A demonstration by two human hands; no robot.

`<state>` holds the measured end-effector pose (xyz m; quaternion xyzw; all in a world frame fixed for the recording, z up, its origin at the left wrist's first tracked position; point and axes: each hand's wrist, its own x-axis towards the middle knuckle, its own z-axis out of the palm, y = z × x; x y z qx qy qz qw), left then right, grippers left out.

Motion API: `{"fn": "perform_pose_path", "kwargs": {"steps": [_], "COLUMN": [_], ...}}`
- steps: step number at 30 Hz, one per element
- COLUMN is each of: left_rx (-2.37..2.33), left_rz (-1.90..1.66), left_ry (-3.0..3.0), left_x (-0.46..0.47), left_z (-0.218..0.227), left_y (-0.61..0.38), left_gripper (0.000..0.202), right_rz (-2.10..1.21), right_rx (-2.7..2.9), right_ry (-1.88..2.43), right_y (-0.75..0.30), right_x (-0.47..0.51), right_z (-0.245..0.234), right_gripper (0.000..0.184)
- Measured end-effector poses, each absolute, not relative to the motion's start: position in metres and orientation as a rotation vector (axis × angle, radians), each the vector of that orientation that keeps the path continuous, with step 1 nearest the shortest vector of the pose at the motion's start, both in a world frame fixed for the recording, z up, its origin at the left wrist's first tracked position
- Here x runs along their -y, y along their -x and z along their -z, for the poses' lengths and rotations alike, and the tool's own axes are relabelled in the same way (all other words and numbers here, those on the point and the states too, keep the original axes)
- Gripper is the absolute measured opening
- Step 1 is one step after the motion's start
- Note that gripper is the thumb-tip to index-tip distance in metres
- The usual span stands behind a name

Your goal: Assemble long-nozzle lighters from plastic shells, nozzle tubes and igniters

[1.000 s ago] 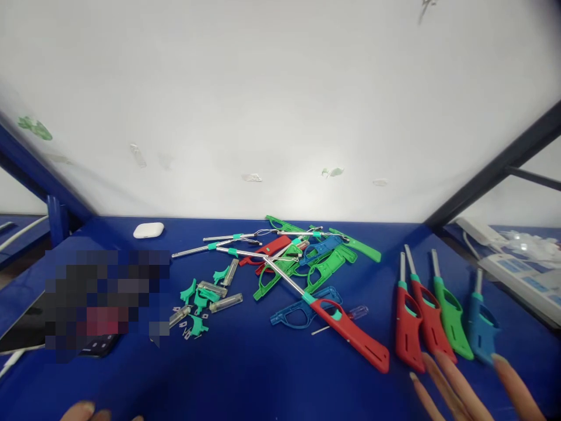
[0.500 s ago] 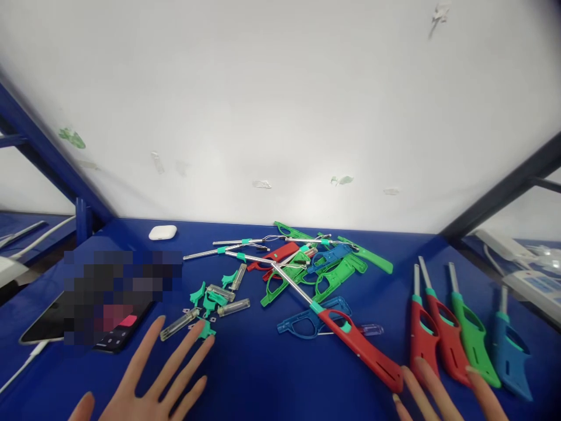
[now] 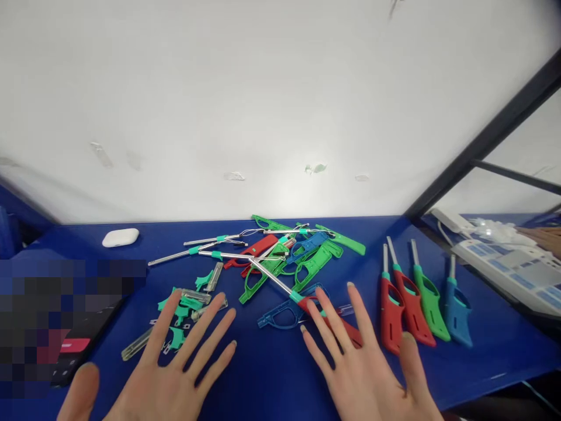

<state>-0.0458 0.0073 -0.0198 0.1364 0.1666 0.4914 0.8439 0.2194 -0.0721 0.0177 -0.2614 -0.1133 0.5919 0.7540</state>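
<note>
My left hand [image 3: 170,368], fingers spread, is nearest the teal trigger pieces [image 3: 177,338] and clear fuel tanks [image 3: 137,344], partly covering them; it holds nothing. Also spread with nothing in it, my right hand [image 3: 357,362] overlaps a red long-nosed lighter [image 3: 350,328] lying aslant; I cannot tell whether it touches. Beside that lighter are a blue casing half [image 3: 280,316] and a screwdriver [image 3: 345,310] with a clear handle. Several green casing halves [image 3: 315,266], a red casing piece [image 3: 263,243] and metal lighter tubes [image 3: 232,255] with wires are heaped behind.
At right, a row of lighters includes a red one [image 3: 391,313], a green one [image 3: 432,307] and a blue one [image 3: 458,310]. A white earbud case [image 3: 120,237] lies at back left, and a partly blurred phone [image 3: 83,330] at left. A white wall [image 3: 263,105] bounds the blue table [image 3: 258,374].
My right hand has come inward and up from the lower right, beside the row of lighters, and now shows fully spread over the slanted red lighter. The whole view has shifted rightward.
</note>
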Motion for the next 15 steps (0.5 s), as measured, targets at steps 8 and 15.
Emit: {"fn": "perform_pose_path", "kwargs": {"steps": [8,15], "left_rx": [-0.165,-0.827], "left_rz": [-1.001,-1.231], "left_ry": [-0.399,-1.291], "left_x": [0.002,0.005], "left_z": [-0.024,0.0], "left_y": [0.003,-0.022], "left_gripper": [0.08,0.083], "right_rz": [-1.369,-1.46], "right_rx": [0.19,0.222], "right_ry": [0.368,0.455], "right_y": [-0.215,-0.195], "right_x": [0.065,0.066], "right_z": [-0.013,-0.017], "right_gripper": [0.078,0.076]}}
